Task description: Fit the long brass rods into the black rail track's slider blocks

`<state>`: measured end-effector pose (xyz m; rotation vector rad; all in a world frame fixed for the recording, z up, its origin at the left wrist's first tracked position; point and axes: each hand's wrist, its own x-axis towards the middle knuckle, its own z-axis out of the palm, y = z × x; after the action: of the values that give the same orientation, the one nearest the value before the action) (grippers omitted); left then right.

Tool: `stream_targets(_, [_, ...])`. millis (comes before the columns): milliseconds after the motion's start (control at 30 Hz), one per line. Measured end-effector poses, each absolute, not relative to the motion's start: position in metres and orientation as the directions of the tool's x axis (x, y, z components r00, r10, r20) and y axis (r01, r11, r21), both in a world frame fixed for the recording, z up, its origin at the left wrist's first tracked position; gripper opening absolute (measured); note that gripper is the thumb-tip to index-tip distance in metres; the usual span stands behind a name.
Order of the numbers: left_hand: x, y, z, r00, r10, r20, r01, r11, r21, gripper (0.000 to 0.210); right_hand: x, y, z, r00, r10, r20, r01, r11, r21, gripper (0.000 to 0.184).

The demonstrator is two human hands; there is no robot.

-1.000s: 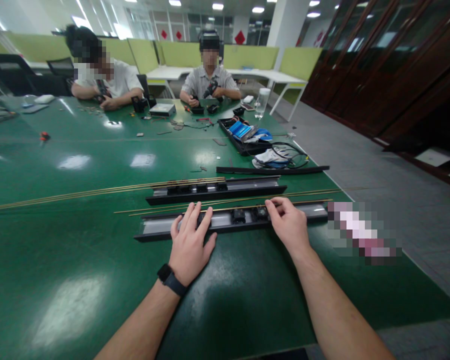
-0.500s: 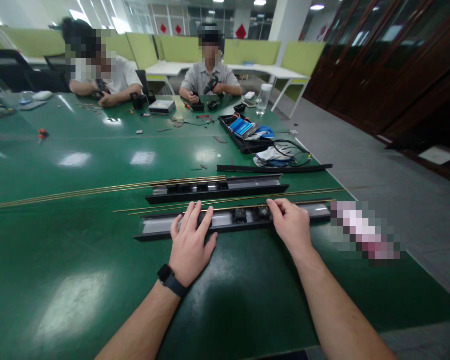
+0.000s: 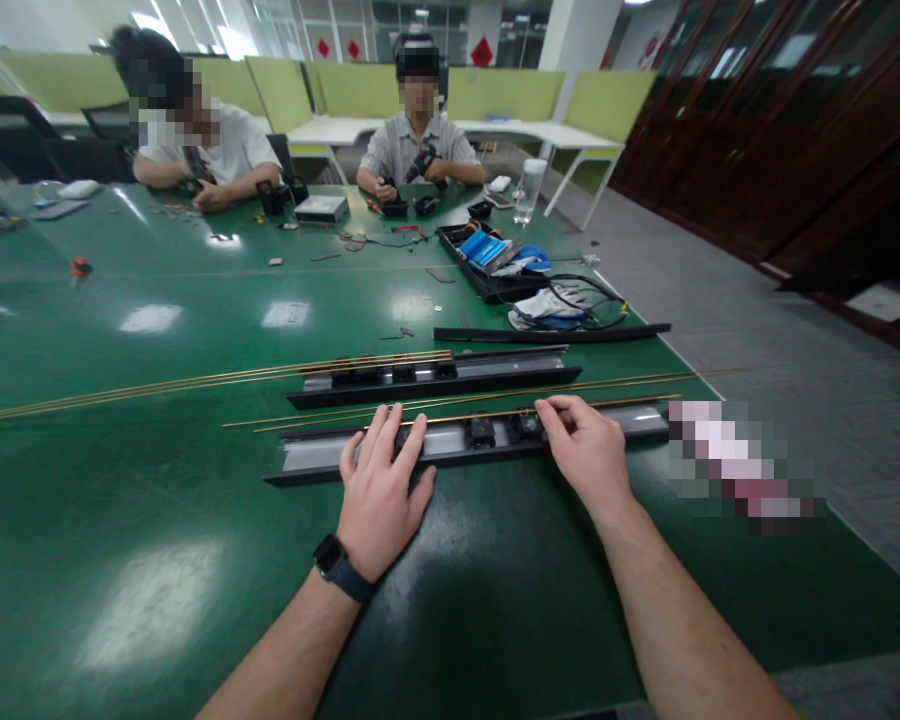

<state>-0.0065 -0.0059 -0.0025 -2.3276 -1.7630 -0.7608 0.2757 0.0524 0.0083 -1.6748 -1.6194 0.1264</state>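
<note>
My left hand [image 3: 382, 490] rests palm down with spread fingers across a long black channel [image 3: 645, 424] with a pale grey inside. Its fingers cover part of the channel and a dark block in it. Farther right, my right hand [image 3: 591, 455] pinches a thin brass rod [image 3: 487, 411] between thumb and forefinger. That rod runs along the channel's far side. Between my hands, small black blocks [image 3: 481, 431] sit inside the channel. Two loose brass rods [image 3: 630, 382] lie just beyond it. My right fingers partly hide the rightmost block.
A second black channel [image 3: 510, 374] lies beyond, with brass rods [image 3: 195, 382] across it reaching left. Behind are a black strip [image 3: 555, 333], gloves [image 3: 547, 308] and a black tray [image 3: 487, 290]. Two people work across the green table [image 3: 270, 580]; one holds a power drill [image 3: 422, 160].
The view has shifted slightly. Both hands keep nearly the same places on the channel, the left spread and the right pinching the rod.
</note>
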Motion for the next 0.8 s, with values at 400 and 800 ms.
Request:
stream_targets(400, [-0.0066,-0.0078,-0.0008,0.188,0.878,0.441,0.929,-0.304,0.210,0.058,0.2771,0.0536,0.0075,0.181,0.880,0.440,0.831,0.103,-0.547,0.052])
stream_targets(800, [-0.0071,-0.0074,-0.0026,0.189,0.871,0.454,0.930,-0.307,0.201,0.058,0.2773,0.0526,0.0070,0.204,0.881,0.428,0.820,0.086,-0.567,0.051])
